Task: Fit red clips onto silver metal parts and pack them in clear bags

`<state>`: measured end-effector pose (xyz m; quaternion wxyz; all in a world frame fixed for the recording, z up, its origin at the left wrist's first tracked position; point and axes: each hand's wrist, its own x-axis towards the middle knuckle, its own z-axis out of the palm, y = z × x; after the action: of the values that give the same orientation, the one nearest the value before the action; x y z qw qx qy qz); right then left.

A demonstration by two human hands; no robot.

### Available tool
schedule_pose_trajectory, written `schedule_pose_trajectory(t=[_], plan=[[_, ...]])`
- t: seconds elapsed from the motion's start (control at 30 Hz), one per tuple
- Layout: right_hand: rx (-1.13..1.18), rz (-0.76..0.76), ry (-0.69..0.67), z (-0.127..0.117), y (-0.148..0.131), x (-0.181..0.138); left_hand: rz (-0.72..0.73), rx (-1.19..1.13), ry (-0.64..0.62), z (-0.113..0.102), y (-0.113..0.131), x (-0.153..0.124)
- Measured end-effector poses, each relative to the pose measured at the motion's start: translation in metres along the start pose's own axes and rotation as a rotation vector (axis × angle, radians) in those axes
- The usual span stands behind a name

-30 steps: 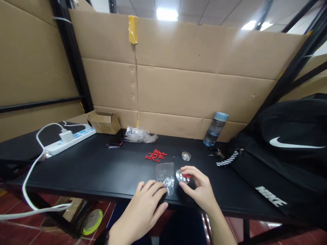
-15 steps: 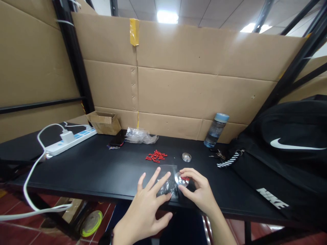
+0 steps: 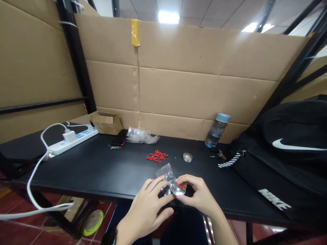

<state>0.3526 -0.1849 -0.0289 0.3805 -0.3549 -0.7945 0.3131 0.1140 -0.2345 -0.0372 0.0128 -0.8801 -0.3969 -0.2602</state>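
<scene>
My left hand [image 3: 146,207] pinches a small clear plastic bag [image 3: 166,177] and lifts it off the front edge of the black table [image 3: 102,166]. Right beside it, my right hand [image 3: 200,197] holds a round silver metal disc [image 3: 178,189] with a small red piece on it. The bag and the disc touch between my two hands. Farther back on the table lie a pile of small red clips [image 3: 156,156] and a second silver disc [image 3: 187,157].
A water bottle [image 3: 217,130] stands at the back by the cardboard wall. A black backpack [image 3: 286,156] fills the right side, with keys beside it. At the left are a white power strip [image 3: 73,140] with cable, a small cardboard box [image 3: 106,122] and crumpled plastic [image 3: 141,135].
My left hand went from lying flat on the bag to pinching it and raising it. My right hand drew the disc nearer to me and against the bag.
</scene>
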Motion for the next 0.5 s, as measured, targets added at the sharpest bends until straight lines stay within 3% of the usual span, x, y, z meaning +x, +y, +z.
schedule_pose_trajectory(t=[0.37, 0.5], plan=[[-0.139, -0.023, -0.015, -0.002, -0.012, 0.003, -0.024, -0.018, 0.012, 0.003, -0.002, 0.002], [-0.195, -0.003, -0.08, -0.01, -0.012, -0.003, -0.032, -0.032, 0.023, 0.006, -0.001, 0.001]])
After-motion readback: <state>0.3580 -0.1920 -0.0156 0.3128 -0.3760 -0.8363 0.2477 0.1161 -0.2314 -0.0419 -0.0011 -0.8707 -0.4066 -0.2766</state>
